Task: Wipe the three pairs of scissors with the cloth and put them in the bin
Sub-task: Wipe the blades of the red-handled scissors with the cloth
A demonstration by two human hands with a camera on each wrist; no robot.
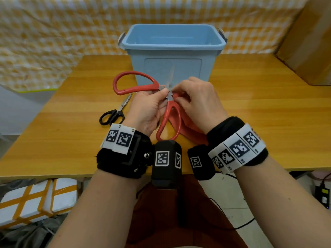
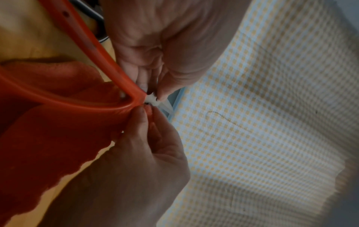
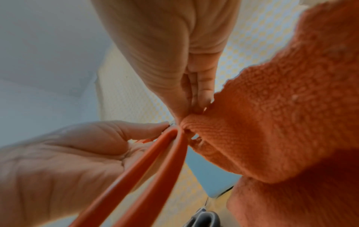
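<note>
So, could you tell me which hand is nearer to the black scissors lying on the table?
Left. The left hand holds the red scissors just right of the black scissors; the right hand, with the cloth, is farther right.

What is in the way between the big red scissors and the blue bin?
Nothing visible. The red scissors are held up by the left hand, while the right hand pinches the orange cloth at the pivot. The blue bin stands right behind them, top open, with only air between.
</note>
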